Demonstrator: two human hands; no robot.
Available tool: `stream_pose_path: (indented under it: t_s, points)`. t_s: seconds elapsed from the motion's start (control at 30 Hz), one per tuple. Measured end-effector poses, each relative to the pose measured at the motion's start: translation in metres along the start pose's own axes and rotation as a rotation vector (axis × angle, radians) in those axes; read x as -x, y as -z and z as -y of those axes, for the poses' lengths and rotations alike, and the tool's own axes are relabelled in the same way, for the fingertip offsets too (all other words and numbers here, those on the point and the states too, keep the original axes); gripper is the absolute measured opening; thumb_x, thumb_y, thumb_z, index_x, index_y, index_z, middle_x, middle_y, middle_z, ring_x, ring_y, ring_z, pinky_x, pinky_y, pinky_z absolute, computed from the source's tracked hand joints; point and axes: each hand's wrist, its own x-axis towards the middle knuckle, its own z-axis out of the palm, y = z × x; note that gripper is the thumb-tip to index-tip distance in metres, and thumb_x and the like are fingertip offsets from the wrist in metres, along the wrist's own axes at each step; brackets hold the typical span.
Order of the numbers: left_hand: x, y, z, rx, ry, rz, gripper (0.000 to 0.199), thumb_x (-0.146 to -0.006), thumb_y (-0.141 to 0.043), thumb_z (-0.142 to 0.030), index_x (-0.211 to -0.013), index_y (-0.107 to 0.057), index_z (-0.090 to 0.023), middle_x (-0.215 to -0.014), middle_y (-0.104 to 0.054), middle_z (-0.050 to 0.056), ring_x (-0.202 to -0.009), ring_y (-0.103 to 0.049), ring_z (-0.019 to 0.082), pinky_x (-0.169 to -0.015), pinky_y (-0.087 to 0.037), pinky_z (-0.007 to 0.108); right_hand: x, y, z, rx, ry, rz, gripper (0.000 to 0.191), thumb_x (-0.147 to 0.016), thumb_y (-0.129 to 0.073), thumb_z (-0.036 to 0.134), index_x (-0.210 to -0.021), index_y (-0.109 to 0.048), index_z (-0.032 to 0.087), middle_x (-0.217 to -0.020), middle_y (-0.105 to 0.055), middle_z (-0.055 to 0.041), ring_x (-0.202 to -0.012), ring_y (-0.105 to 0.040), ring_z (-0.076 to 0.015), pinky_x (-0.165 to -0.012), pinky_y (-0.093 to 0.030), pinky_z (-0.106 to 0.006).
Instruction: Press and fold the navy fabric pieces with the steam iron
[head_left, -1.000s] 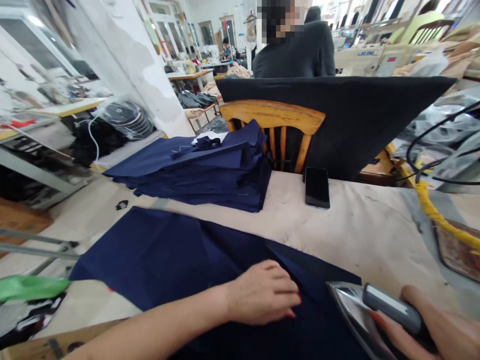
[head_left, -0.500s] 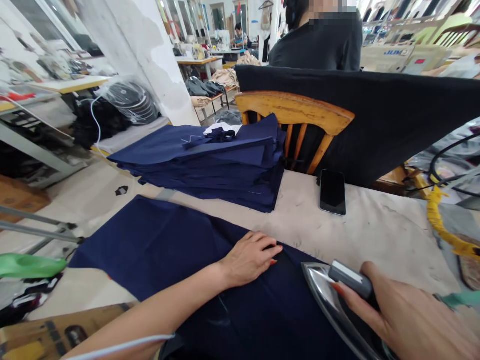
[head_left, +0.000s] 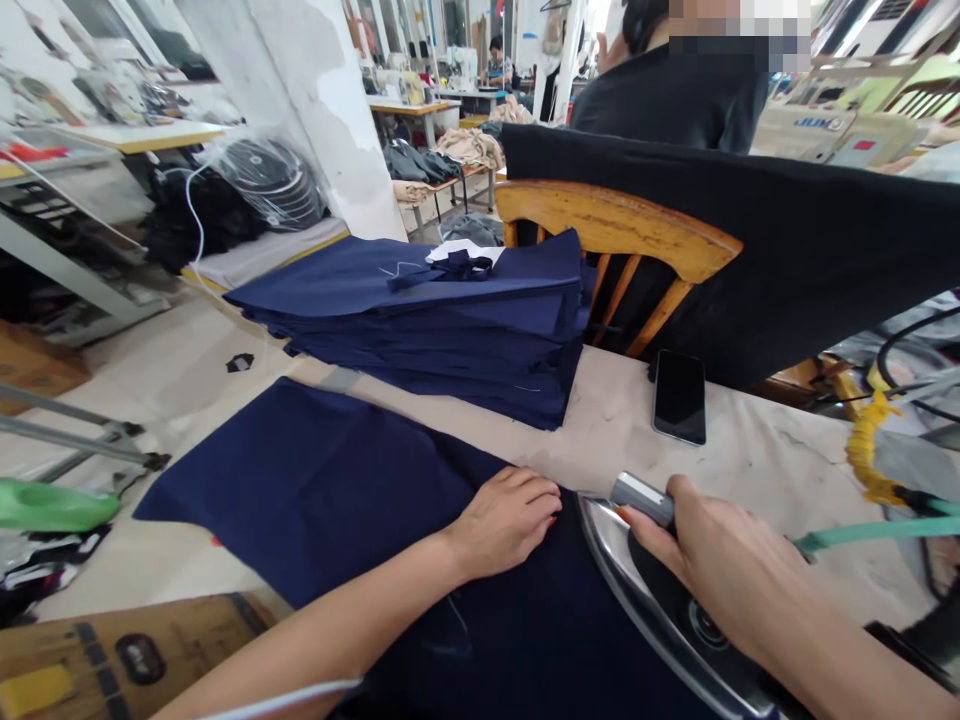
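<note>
A navy blue piece of fabric [head_left: 300, 470] lies spread over the table in front of me. On its far edge rests my left hand [head_left: 506, 520], its fingers curled and closed on the cloth. My right hand [head_left: 720, 555] is wrapped round the grey handle of an iron [head_left: 600, 540]. The iron's shiny metal rim sits on the fabric, its tip just right of my left fingertips. Part of the iron's body is hidden by my right hand and forearm.
Behind the fabric stands a tall stack of navy cloth pieces [head_left: 420, 350]. A phone [head_left: 679, 397] lies on the pale table cover [head_left: 780, 450]. A wooden chair [head_left: 622, 220] and a person in black [head_left: 675, 95] are beyond. A green hose [head_left: 877, 535] runs at the right.
The iron and my right hand have moved left, closer to my left hand. My left fingers have curled in more. The view has swung slightly left.
</note>
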Motion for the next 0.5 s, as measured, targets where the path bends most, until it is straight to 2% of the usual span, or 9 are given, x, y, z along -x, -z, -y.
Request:
stream_pose_path:
  t_s: [0.2,0.3,0.4,0.5]
  points:
    - [0.000,-0.001,-0.001,0.072,0.083,-0.042,0.018,-0.087,-0.045,-0.012,-0.102,-0.053,-0.018,-0.105,-0.061,0.003,-0.098,-0.054,0.017,-0.091,-0.042,0.034,-0.001,0.003,0.000,-0.017,0.004,0.035,0.038,-0.089,-0.030,0.061,-0.076,-0.029,0.025,-0.059,-0.057,-0.0021,-0.059,-0.063,-0.0291,-0.047,-0.019,-0.030]
    - [0.000,0.004,-0.003,0.146,0.092,-0.040,0.030,-0.083,-0.044,-0.008,-0.110,-0.049,-0.017,-0.110,-0.059,0.005,-0.102,-0.053,0.017,-0.095,-0.041,0.034,-0.002,0.001,0.003,-0.069,0.112,0.032,0.038,-0.085,-0.040,0.061,-0.078,-0.031,0.025,-0.060,-0.058,-0.0011,-0.062,-0.063,-0.0290,-0.048,-0.021,-0.029]
    - [-0.002,0.009,-0.005,0.196,0.077,0.006,0.043,-0.080,-0.043,-0.003,-0.120,-0.044,-0.019,-0.114,-0.057,0.005,-0.105,-0.052,0.016,-0.097,-0.040,0.032,-0.004,0.001,0.010,-0.049,0.205,0.020,0.029,-0.082,-0.054,0.045,-0.078,-0.034,0.025,-0.059,-0.059,0.0005,-0.058,-0.063,-0.0276,-0.047,-0.018,-0.028]
    - [-0.005,0.013,-0.006,0.168,0.079,0.098,0.050,-0.080,-0.043,-0.002,-0.126,-0.041,-0.022,-0.114,-0.058,0.004,-0.106,-0.052,0.016,-0.097,-0.039,0.031,-0.003,0.003,0.017,0.003,0.213,0.015,0.012,-0.080,-0.051,0.027,-0.079,-0.039,0.024,-0.059,-0.060,-0.0006,-0.055,-0.063,-0.0273,-0.046,-0.015,-0.029]
